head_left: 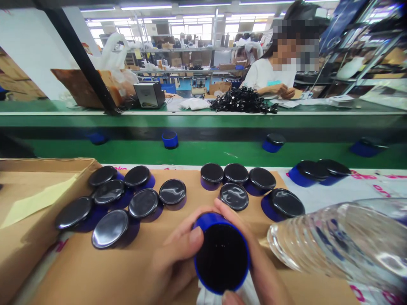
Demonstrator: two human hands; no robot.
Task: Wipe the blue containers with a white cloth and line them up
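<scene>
Both of my hands grip a short blue cylinder with a glossy black face, its face tilted up towards me. My left hand closes on it from the left, with the thumb on the blue rim. Around its right side and lower edge wraps my right hand, thumb at the bottom. White cloth or tissue shows under the cylinder, partly hidden. Just beyond my fingertips lies a similar black-topped piece, among several more on the brown cardboard.
A cardboard box stands at left. A clear plastic bottle lies at right, close to my right hand. Blue pieces sit spaced along the green belt. Across it, a person works beside a heap of black parts.
</scene>
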